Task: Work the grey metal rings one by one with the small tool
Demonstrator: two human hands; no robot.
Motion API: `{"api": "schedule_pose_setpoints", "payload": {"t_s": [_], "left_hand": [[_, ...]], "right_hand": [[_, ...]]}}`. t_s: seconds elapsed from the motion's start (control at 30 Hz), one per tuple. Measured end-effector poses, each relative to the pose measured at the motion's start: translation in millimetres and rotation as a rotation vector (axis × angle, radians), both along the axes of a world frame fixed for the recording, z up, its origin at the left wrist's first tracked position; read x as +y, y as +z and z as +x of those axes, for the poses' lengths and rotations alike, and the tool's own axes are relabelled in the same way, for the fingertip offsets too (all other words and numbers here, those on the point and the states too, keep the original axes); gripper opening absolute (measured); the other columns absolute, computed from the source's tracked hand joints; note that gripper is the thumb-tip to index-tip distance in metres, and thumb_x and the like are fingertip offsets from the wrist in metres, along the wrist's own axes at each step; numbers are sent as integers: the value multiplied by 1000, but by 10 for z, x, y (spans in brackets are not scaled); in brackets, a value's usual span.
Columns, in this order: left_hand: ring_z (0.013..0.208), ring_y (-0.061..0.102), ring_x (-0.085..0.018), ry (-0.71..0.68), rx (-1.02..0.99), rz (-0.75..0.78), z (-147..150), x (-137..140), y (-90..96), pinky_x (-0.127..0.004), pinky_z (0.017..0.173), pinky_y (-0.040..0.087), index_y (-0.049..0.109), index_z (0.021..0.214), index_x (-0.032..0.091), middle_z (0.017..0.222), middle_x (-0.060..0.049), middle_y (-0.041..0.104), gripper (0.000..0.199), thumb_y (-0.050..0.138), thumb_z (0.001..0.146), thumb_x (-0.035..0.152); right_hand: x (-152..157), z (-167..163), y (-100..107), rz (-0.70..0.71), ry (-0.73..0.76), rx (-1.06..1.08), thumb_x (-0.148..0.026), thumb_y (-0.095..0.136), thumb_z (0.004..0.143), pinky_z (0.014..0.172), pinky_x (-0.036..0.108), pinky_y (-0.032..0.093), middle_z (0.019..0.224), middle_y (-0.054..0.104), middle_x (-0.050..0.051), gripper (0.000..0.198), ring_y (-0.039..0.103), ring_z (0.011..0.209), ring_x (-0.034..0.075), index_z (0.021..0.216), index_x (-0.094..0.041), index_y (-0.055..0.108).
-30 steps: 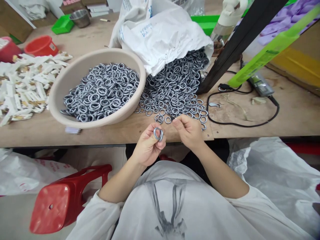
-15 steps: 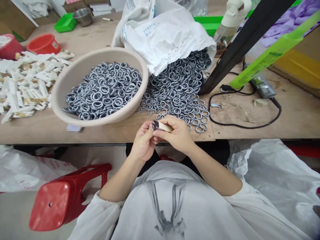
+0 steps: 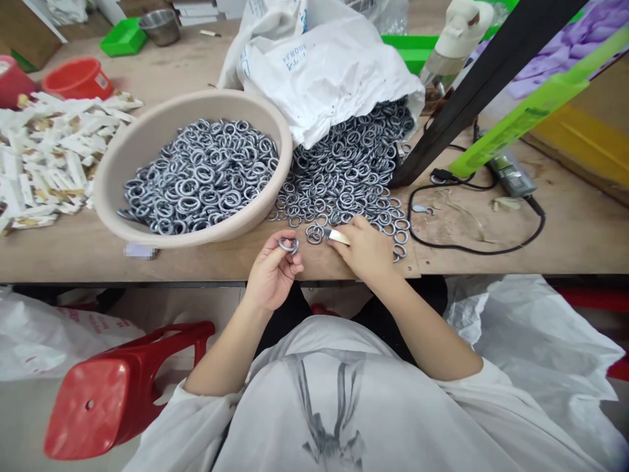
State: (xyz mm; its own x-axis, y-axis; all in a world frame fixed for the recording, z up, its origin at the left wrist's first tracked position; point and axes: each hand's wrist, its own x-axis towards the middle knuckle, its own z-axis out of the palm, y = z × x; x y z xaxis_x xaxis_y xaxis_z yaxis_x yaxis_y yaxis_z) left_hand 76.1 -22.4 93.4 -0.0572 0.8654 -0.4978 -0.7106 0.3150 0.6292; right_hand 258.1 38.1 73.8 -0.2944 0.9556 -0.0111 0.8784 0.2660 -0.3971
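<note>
My left hand pinches a grey ring between thumb and fingers, just above the table's front edge. My right hand is closed around a small knife with a cream handle. Its dark blade points left, close to a few loose rings on the wood; whether it touches them I cannot tell. Behind my right hand spreads a pile of grey rings, spilling from a white sack. Many more rings lie in the beige basin to the left.
White strips are heaped at the far left, near a red bowl. A dark post rises on the right beside a black cable and a grey device. A red stool stands below the table.
My hands, together before, are now apart. The right hand has moved right and forward to the loose rings with the knife; the left has shifted slightly left with its ring.
</note>
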Motion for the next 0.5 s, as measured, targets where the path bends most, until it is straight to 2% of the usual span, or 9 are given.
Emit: {"api": "schedule_pose_setpoints", "payload": {"t_s": [0.07, 0.17, 0.3, 0.4, 0.5], "left_hand": [[66, 64, -9, 15, 10, -47, -70, 39, 11, -19, 61, 58, 65, 89, 15, 85, -2, 66, 16, 61, 74, 14], [75, 68, -13, 10, -23, -88, -113, 75, 37, -24, 66, 60, 62, 83, 13, 92, -6, 67, 12, 56, 77, 21], [58, 56, -9, -10, -15, -92, -46, 61, 14, -22, 53, 58, 55, 79, 16, 71, 3, 55, 23, 69, 79, 35], [48, 41, -5, -32, 63, -65, 73, 15, -36, -17, 46, 53, 54, 82, 18, 58, 9, 41, 34, 81, 73, 36], [49, 44, -6, -163, 92, -22, 210, -23, -66, -20, 49, 55, 58, 86, 17, 57, 8, 45, 38, 81, 72, 44]], "right_hand": [[-26, -31, -21, -1, 41, -113, -37, 61, 92, 54, 30, 23, 99, 63, 7, 20, 56, 67, 17, 94, -23, 75], [-38, -100, -47, 10, 70, -176, -34, 56, 95, 53, 31, 21, 102, 63, 10, 22, 56, 65, 17, 95, -20, 74], [-40, -103, -36, -36, 60, -150, -29, 52, 97, 54, 32, 25, 104, 61, 12, 23, 57, 67, 18, 97, -17, 71], [-98, -45, 27, -81, 61, 140, -27, 54, 96, 59, 31, 34, 100, 60, 9, 17, 58, 74, 19, 98, -19, 68], [-189, -13, 96, -121, 137, 571, -30, 54, 97, 72, 31, 43, 91, 59, 4, 16, 58, 81, 18, 92, -20, 64]]}}
